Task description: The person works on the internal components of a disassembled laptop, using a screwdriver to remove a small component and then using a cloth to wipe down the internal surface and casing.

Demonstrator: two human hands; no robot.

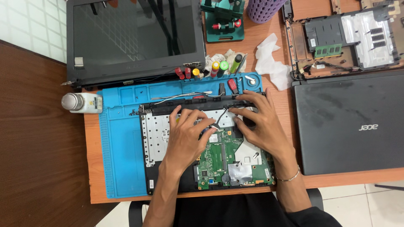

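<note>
Under both hands, open laptop base [206, 143] on blue mat [122, 143]. Left hand [187, 136] flat, fingers spread, pressing near black cable [221, 117]; grip unclear. Right hand [256, 122] spread on top edge, holding nothing visible. Green board [219, 157] looks fragile, light; take by the edges. Screwdrivers [210, 69], tissue [271, 61], bottle [82, 102], closed laptop [349, 122] crowd around.

Bare blue mat [120, 143] open at left of frame, detached screen panel [134, 40] blocking above, closed black laptop [349, 122] blocking right, screwdrivers [210, 69] crowding upper centre.
</note>
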